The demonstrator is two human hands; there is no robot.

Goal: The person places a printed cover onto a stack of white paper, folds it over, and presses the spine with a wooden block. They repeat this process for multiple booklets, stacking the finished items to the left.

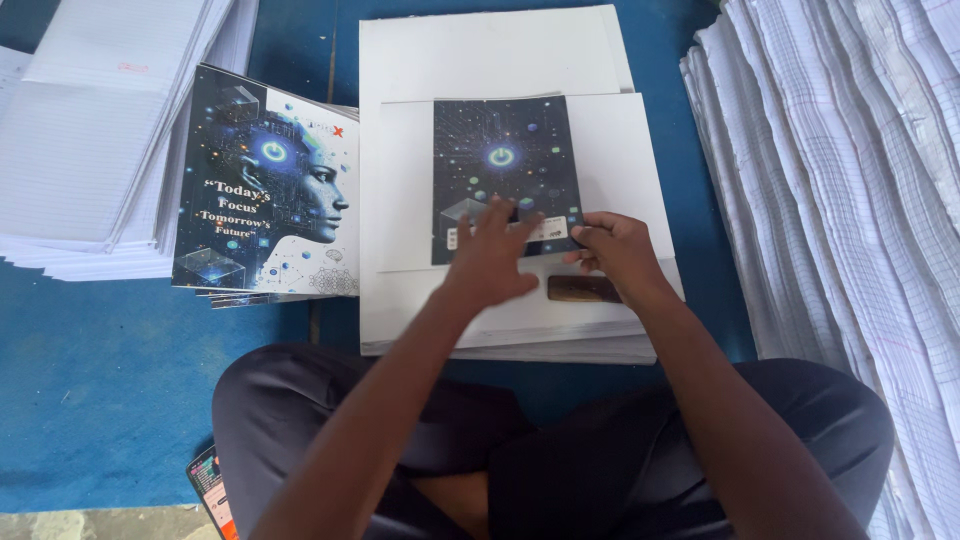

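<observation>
A dark printed cover sheet (505, 165) with a glowing blue circle lies on a white sheet (620, 170) atop a stack of white paper (420, 300). My left hand (490, 255) presses flat on the cover's lower edge, fingers spread. My right hand (612, 250) pinches the cover's lower right corner. A brown wooden block (580, 290) lies on the stack just under my right wrist.
A pile of printed covers with a blue face picture (270, 190) sits to the left. Ruled paper stacks lie at far left (90, 130) and along the right (850, 200). A blue mat (100, 380) covers the floor. A phone (212, 490) rests by my crossed legs.
</observation>
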